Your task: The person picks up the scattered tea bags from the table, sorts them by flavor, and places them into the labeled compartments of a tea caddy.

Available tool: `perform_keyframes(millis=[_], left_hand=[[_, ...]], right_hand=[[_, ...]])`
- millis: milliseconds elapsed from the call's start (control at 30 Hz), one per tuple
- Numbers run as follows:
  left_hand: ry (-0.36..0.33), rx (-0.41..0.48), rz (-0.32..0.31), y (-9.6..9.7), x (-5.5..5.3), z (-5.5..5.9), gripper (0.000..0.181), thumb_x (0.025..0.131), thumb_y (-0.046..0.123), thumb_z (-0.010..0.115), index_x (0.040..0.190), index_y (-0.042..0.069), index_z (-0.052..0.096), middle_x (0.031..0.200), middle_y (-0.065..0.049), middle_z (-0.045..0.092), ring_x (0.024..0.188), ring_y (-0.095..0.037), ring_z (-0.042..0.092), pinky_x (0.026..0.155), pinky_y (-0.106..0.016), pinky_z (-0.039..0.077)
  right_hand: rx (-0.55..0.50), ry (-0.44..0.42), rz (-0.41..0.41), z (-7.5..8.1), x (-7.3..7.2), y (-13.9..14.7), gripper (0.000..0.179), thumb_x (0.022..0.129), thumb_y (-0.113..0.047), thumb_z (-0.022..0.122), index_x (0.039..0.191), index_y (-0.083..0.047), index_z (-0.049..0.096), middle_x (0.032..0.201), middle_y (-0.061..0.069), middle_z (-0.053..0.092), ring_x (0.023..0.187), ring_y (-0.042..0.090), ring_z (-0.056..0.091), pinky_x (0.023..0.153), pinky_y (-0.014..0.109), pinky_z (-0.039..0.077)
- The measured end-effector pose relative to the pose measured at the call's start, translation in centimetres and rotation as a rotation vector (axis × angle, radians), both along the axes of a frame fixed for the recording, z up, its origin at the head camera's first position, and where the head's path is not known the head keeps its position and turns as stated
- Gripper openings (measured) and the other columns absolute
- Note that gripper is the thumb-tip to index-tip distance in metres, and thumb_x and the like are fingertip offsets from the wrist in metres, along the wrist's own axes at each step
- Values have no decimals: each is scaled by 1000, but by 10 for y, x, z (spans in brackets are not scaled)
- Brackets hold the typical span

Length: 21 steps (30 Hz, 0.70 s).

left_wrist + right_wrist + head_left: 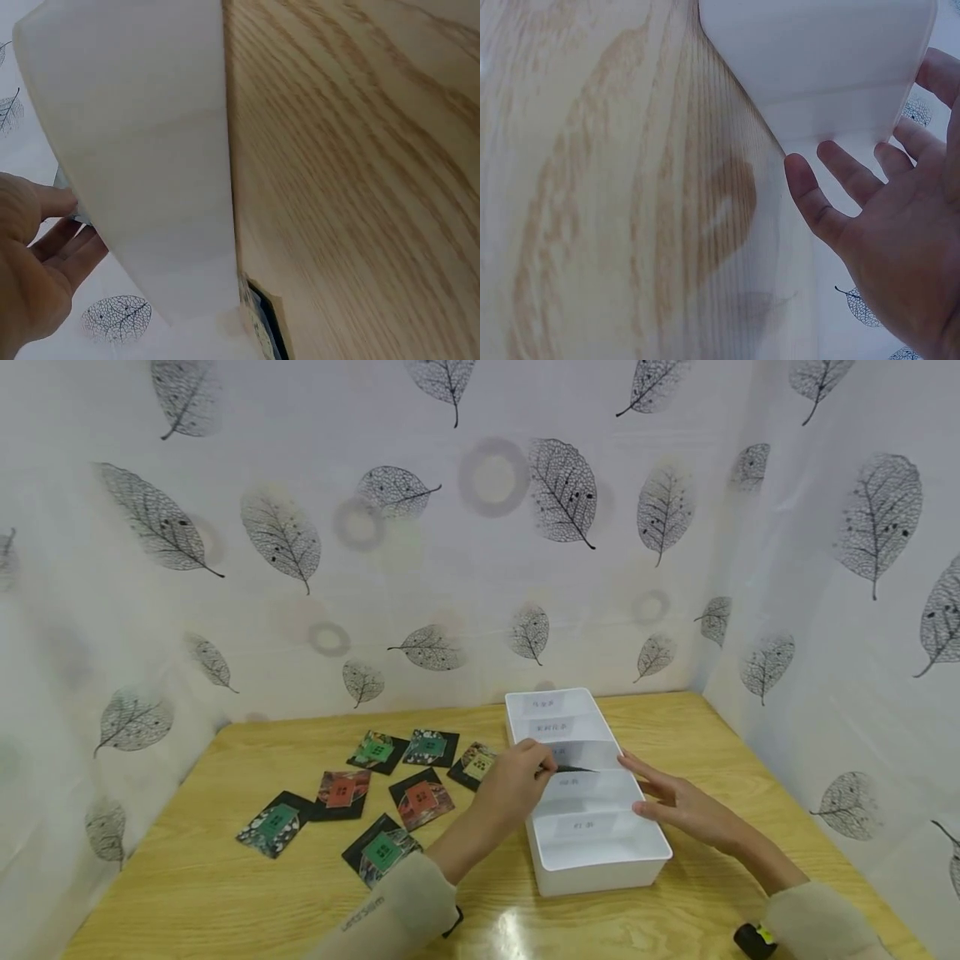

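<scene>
A white box (592, 883) with labelled dividers stands on the table. Above its middle compartments, my left hand (517, 781) pinches a flat packet (576, 769), seen nearly edge-on with a dark side. In the left wrist view, a small part of this packet (61, 180) shows by the thumb, and the box wall hides the rest. My right hand (686, 810) rests against the box's right side, its fingers spread and touching the rim and wall. The right wrist view shows those fingers (847, 169) fairly straight along the white wall.
Several square packets with green, red and yellow labels lie left of the box, among them a green one (276, 825) and a red one (422, 799). A small black object (753, 941) sits near the right sleeve. A leaf-patterned curtain (450, 568) surrounds the wooden table (202, 860).
</scene>
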State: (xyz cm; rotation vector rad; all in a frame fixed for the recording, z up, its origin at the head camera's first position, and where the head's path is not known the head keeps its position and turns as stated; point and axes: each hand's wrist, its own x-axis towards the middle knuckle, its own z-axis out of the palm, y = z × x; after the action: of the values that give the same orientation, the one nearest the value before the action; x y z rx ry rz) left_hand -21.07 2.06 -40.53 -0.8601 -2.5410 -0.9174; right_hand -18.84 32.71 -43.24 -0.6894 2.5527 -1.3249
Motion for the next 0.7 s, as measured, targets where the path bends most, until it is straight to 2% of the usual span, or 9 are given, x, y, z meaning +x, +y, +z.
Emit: perform_keyframes(millis=[133,233,367,533,700], left_hand=[[30,-91,-18,-2,1,-4,4,98,7,72,98,11,72,102,-1,72,94,-14,71,76,-17,55],[87,-172,-4,-2,-1,-5,4,98,9,72,96,12,73,103,-1,74,97,-16,72,88,-28,56],[139,-274,39,-1,-4,-6,5,98,13,72,94,16,75,104,2,76,102,-18,70,101,-43,51],[97,-335,77,-2,-5,-5,6,100,18,70,100,19,76,113,1,74,112,-20,64,102,-45,49],[64,-347,71,-4,-6,-3,9,102,21,68,100,19,77,112,3,73,112,-19,62,101,-45,48]], right_hand=[[-15,-4,0,-2,0,1,68,107,-18,58,166,-14,25,170,18,13,142,53,38,100,20,42],[-14,-1,4,-1,0,1,68,107,-18,58,166,-14,24,170,17,13,142,53,38,99,20,42],[-6,1,0,0,1,0,68,107,-19,59,166,-14,24,170,18,14,142,51,39,100,21,42],[-11,2,2,0,0,0,68,106,-19,59,166,-13,25,170,19,14,141,52,40,100,21,42],[-23,-6,1,-2,0,1,69,107,-18,59,166,-14,24,170,17,14,142,51,38,100,20,41]])
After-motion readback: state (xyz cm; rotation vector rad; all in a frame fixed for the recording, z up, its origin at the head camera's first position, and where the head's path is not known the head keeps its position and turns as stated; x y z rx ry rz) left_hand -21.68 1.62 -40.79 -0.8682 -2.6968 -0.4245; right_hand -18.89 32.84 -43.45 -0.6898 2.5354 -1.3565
